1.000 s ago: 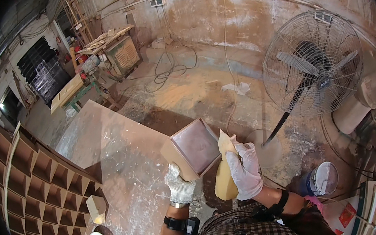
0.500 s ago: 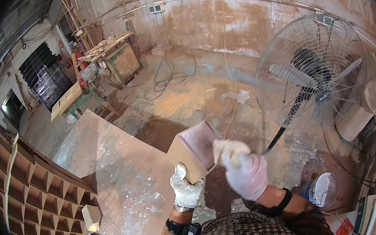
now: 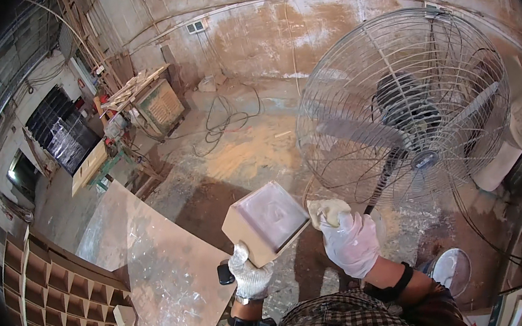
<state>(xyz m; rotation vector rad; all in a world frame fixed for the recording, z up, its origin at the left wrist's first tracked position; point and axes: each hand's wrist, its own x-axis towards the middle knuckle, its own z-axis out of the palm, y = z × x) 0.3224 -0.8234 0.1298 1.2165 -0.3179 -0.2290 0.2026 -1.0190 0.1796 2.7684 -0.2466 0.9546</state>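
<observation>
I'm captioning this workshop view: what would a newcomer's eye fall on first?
Probably the large, round, grey wire-caged fan standing at the right. Next, perhaps, the brown box with a whitish face near the middle, held in the white-gloved left hand. Then the brown rack of box-like compartments at the lower left.

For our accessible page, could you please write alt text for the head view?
A person's gloved left hand holds a brown box, one face whitish, while the gloved right hand grips a pale yellow pad or cloth beside it. A large fan stands at right, a brown compartmented rack at lower left.
</observation>
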